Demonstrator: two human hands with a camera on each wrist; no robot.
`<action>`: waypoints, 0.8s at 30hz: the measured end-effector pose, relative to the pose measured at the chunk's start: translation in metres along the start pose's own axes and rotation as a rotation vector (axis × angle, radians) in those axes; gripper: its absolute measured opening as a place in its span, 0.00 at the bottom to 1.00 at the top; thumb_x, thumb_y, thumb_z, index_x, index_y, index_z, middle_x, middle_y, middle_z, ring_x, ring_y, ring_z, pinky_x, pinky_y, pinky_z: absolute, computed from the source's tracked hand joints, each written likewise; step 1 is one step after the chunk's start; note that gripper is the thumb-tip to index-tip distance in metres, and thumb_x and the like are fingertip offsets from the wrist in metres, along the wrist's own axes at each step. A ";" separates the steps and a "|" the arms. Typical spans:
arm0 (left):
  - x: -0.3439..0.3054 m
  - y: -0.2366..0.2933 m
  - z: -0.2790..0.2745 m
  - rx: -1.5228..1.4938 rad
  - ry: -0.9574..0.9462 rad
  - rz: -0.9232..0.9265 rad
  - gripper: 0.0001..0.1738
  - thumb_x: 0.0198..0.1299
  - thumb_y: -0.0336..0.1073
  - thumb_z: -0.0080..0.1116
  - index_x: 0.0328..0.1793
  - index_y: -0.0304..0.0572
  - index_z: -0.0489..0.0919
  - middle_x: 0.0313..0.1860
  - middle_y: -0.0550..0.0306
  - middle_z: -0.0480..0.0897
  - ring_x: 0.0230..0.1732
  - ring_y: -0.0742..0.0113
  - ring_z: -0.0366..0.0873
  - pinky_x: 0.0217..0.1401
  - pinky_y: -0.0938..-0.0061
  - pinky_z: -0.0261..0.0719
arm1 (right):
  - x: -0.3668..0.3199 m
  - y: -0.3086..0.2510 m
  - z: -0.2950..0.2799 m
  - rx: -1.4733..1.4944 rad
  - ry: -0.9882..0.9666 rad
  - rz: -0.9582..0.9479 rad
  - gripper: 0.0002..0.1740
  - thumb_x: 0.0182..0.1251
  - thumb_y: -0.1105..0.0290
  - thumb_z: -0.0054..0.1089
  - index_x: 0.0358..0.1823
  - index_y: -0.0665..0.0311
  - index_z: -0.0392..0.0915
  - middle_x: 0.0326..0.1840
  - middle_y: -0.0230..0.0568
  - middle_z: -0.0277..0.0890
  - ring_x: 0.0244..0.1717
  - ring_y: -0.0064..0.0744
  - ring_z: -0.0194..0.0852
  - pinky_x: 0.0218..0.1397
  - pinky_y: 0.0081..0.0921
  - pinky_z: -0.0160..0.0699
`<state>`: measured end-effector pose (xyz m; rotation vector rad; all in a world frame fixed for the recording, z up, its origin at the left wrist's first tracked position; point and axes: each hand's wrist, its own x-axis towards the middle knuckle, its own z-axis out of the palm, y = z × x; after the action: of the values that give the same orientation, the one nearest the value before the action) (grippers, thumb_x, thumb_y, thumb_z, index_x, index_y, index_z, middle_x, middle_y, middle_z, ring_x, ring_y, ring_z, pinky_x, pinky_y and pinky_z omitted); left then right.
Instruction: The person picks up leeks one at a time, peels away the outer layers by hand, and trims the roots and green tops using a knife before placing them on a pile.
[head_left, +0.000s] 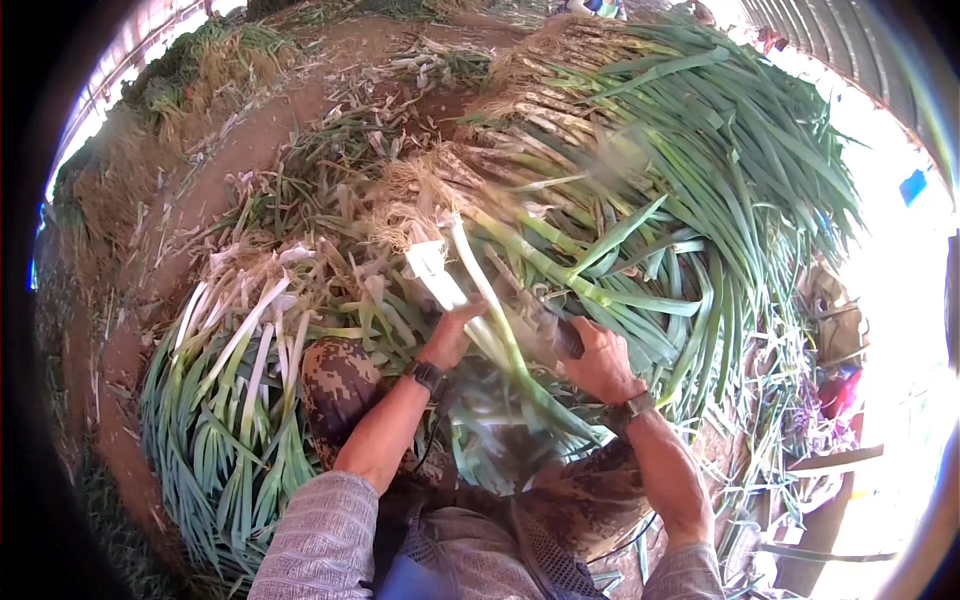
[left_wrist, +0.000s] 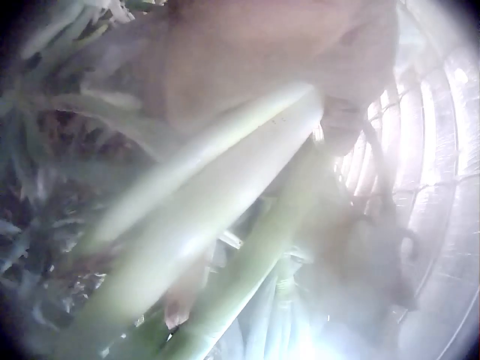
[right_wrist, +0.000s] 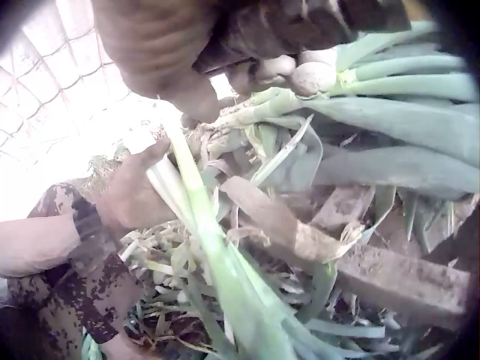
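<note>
My left hand (head_left: 450, 338) grips long green onions (head_left: 432, 268) by their pale shanks in front of my lap. Their white root ends point up and away, and the green leaves trail down to the right. In the left wrist view, pale shanks (left_wrist: 214, 184) pass under the blurred hand (left_wrist: 262, 56). Just right of the onions, my right hand (head_left: 602, 362) is curled round a dark handle (head_left: 571, 338). In the right wrist view this handle (right_wrist: 281, 31) lies across the palm, above the held onions (right_wrist: 196, 199); I cannot tell what tool it belongs to.
A big heap of green onions (head_left: 700, 130) with dry roots spreads ahead and to the right. White-shanked onions (head_left: 240, 400) lie at the left by my camouflage-trousered knee (head_left: 340, 385). Peeled leaves (head_left: 320, 190) litter the soil. A wooden piece (right_wrist: 405, 277) shows in the right wrist view.
</note>
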<state>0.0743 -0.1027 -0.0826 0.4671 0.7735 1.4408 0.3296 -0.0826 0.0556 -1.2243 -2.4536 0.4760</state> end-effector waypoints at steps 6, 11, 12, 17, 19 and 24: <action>-0.007 0.002 0.003 -0.035 -0.038 -0.008 0.18 0.65 0.34 0.61 0.60 0.39 0.78 0.51 0.58 0.82 0.52 0.67 0.80 0.58 0.69 0.79 | 0.010 -0.011 0.007 0.080 0.033 0.013 0.22 0.56 0.59 0.69 0.48 0.64 0.78 0.40 0.52 0.82 0.41 0.56 0.81 0.44 0.45 0.79; 0.012 -0.026 -0.035 0.438 -0.117 0.284 0.16 0.65 0.28 0.59 0.59 0.36 0.79 0.52 0.57 0.83 0.54 0.66 0.81 0.60 0.68 0.79 | 0.017 -0.019 0.010 0.099 0.066 -0.043 0.22 0.55 0.60 0.69 0.47 0.64 0.78 0.39 0.51 0.83 0.40 0.56 0.81 0.44 0.45 0.79; 0.000 -0.009 -0.016 0.199 -0.092 0.126 0.15 0.65 0.29 0.60 0.57 0.38 0.79 0.52 0.57 0.82 0.55 0.66 0.80 0.62 0.67 0.77 | 0.017 -0.020 0.011 0.099 0.040 -0.008 0.22 0.55 0.59 0.69 0.47 0.64 0.78 0.39 0.51 0.83 0.40 0.56 0.82 0.45 0.45 0.80; 0.006 -0.013 -0.032 0.666 -0.137 0.393 0.16 0.67 0.34 0.59 0.58 0.36 0.79 0.51 0.55 0.83 0.55 0.64 0.80 0.64 0.66 0.76 | 0.006 -0.012 0.001 0.086 -0.050 -0.056 0.24 0.55 0.59 0.70 0.51 0.63 0.80 0.39 0.52 0.83 0.42 0.56 0.81 0.46 0.44 0.80; 0.030 -0.023 -0.062 0.682 -0.104 0.450 0.19 0.64 0.22 0.58 0.62 0.36 0.79 0.53 0.53 0.83 0.56 0.61 0.81 0.60 0.71 0.78 | -0.007 -0.011 -0.012 0.097 -0.121 -0.036 0.24 0.55 0.60 0.70 0.51 0.63 0.81 0.39 0.54 0.83 0.42 0.56 0.81 0.45 0.44 0.80; 0.005 0.057 0.017 0.064 0.231 0.228 0.15 0.59 0.40 0.71 0.47 0.42 0.81 0.37 0.61 0.84 0.39 0.70 0.80 0.47 0.72 0.78 | -0.033 0.000 -0.032 0.136 -0.170 0.004 0.21 0.56 0.59 0.68 0.48 0.61 0.82 0.36 0.53 0.82 0.41 0.56 0.81 0.45 0.45 0.78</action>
<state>0.0467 -0.0889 -0.0319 0.4535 0.9777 1.7067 0.3622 -0.1049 0.0785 -1.1772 -2.5099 0.7643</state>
